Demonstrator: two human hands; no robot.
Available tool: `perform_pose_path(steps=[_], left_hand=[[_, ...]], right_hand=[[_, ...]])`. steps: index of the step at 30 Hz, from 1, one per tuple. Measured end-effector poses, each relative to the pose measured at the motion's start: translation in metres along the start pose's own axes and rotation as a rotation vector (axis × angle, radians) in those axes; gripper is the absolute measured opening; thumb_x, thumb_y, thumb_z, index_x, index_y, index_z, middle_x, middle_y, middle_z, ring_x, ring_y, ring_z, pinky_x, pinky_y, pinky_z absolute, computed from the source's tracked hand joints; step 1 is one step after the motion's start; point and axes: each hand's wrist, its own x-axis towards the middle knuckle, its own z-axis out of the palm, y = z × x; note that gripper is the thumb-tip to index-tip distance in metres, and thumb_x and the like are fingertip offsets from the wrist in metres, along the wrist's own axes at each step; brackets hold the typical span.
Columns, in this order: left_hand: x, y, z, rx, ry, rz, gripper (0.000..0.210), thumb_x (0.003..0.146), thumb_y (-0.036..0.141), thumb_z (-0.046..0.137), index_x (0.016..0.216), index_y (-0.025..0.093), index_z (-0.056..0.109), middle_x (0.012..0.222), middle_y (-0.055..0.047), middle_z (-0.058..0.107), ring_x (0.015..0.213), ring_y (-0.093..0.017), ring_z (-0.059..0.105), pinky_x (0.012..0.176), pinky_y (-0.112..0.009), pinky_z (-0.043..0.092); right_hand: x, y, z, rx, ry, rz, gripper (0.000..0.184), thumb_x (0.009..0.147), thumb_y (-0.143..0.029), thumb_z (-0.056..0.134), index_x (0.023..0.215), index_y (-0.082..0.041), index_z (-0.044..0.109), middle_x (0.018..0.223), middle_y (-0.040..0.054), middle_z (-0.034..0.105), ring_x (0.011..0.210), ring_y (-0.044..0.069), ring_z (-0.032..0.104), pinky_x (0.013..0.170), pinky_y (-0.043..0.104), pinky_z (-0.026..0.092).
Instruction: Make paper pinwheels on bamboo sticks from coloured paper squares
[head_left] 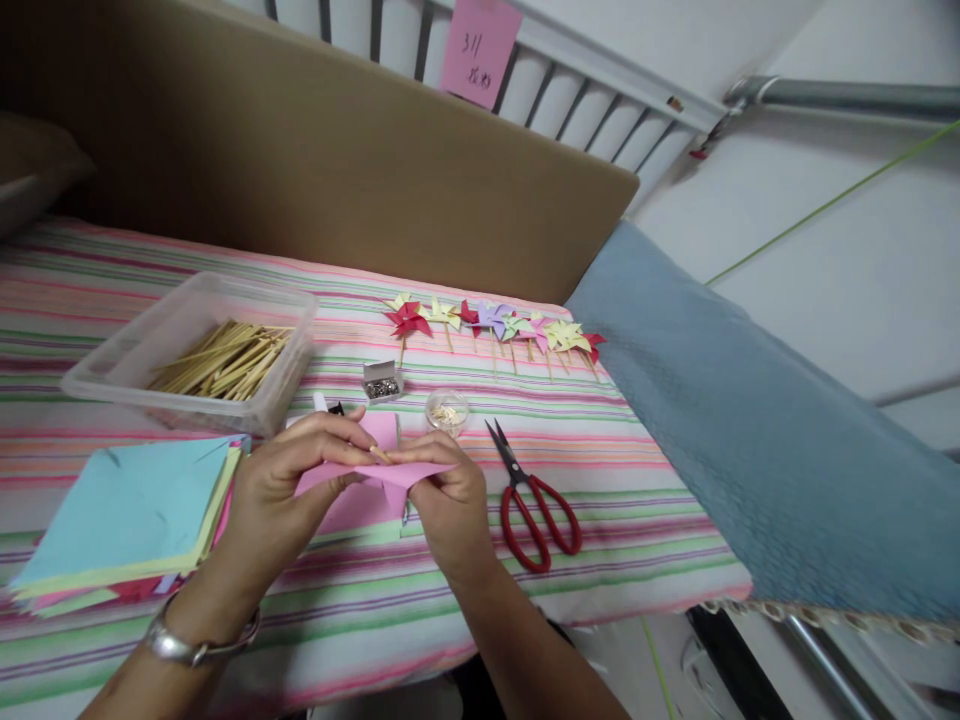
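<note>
A folded piece of pink paper [409, 474] is held between my two hands above the table. My left hand [296, 475] pinches its left part with thumb below and fingers above. On the right side, my right hand [452, 500] grips it, the fingers curled over the edge. A small pale wooden piece [381, 455], like a stick end, shows between the fingertips; which hand holds it I cannot tell. Beneath lies a flat pink sheet [360, 512]. Just beyond the hands are a small box of metal pins [382, 386] and a round clear tub [447, 412] of small pale bits.
Red-handled scissors [529, 500] lie right of my right hand. At left are a plastic bin of wooden sticks [225, 362] and a stack of coloured paper [127, 510]. Several paper pinwheels [493, 318] line the back, before a cardboard panel [322, 150]. Striped cloth [615, 560] covers the table.
</note>
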Motion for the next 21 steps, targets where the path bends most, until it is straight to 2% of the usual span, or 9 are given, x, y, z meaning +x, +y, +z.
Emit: perform_pose_path(steps=[21], left_hand=[[0.0036, 0.004, 0.0017, 0.042, 0.009, 0.001, 0.015, 0.077, 0.011, 0.066, 0.08, 0.025, 0.072, 0.086, -0.001, 0.071, 0.086, -0.018, 0.066, 0.096, -0.042, 0.048]], right_hand=[[-0.001, 0.0004, 0.0007, -0.024, 0.006, 0.011, 0.03, 0.07, -0.002, 0.061, 0.078, -0.026, 0.077, 0.073, 0.0009, 0.065, 0.072, 0.015, 0.061, 0.067, 0.027, 0.047]])
